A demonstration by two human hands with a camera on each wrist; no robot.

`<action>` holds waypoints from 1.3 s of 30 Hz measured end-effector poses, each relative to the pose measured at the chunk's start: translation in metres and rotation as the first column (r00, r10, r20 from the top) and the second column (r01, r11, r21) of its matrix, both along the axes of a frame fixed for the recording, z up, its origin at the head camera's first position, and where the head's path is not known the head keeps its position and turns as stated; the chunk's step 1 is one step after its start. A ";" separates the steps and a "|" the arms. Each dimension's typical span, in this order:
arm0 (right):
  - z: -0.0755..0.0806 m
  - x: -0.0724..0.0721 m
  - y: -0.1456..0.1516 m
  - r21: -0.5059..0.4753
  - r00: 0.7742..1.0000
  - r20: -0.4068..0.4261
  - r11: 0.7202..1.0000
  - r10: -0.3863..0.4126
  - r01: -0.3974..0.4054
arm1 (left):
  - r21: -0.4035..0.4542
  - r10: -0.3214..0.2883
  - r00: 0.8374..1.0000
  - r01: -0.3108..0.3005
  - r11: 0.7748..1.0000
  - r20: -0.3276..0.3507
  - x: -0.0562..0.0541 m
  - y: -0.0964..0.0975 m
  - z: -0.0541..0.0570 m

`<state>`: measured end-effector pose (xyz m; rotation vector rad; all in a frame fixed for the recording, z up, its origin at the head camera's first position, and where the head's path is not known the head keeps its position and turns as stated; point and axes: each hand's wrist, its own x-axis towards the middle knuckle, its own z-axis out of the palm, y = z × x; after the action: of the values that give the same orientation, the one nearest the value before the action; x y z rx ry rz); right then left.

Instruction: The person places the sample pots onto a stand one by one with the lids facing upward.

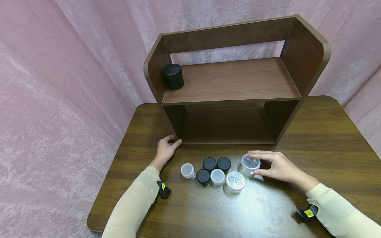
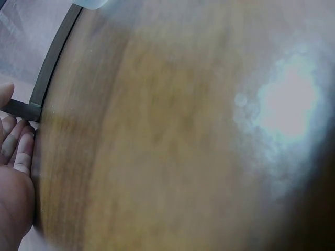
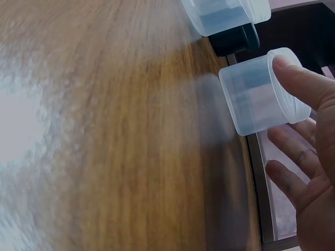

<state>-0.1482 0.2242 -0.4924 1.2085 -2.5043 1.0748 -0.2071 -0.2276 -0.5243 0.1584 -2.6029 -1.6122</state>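
A translucent plastic jar is between the thumb and fingers of my right hand. The right wrist view shows the thumb pressed to the rim of this jar, two fingers extended below it. Whether its base touches the table is hard to tell. At the lower left front corner of the brown wooden shelf, my left hand holds the side board, thumb in front and fingers on the outer side. The left wrist view shows this board between thumb and fingers.
Left of the held jar are a clear jar, a white-lidded jar, several small black-lidded jars and a small translucent jar. A black jar stands on the upper shelf's left end. Pink curtains hang behind the table.
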 end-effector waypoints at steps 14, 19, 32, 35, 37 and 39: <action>0.001 0.001 -0.003 -0.010 1.000 0.018 1.000 -0.005 0.005 | 0.002 -0.001 1.000 0.001 1.000 0.006 0.000 -0.001 0.000; 0.003 0.000 -0.004 -0.012 1.000 0.018 1.000 -0.004 0.005 | -0.001 -0.005 1.000 0.005 1.000 0.001 0.000 -0.002 0.000; 0.007 -0.004 -0.001 -0.054 1.000 0.016 0.998 -0.014 0.015 | -0.014 -0.008 1.000 0.008 1.000 0.026 0.001 -0.001 0.001; 0.010 -0.004 0.000 -0.061 0.999 0.038 0.998 -0.019 0.022 | -0.006 -0.008 1.000 0.009 1.000 0.030 0.001 -0.001 0.001; 0.013 -0.005 0.000 -0.065 0.999 0.045 0.998 -0.025 0.027 | 0.000 -0.009 1.000 0.009 1.000 0.029 0.001 -0.001 0.002; 0.016 -0.006 0.001 -0.068 0.999 0.045 0.997 -0.030 0.033 | 0.011 -0.009 1.000 0.009 1.000 0.027 0.001 -0.002 0.002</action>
<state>-0.1541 0.2250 -0.4765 1.1355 -2.4874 1.1822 -0.2058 -0.2294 -0.5221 0.1702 -2.6190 -1.6388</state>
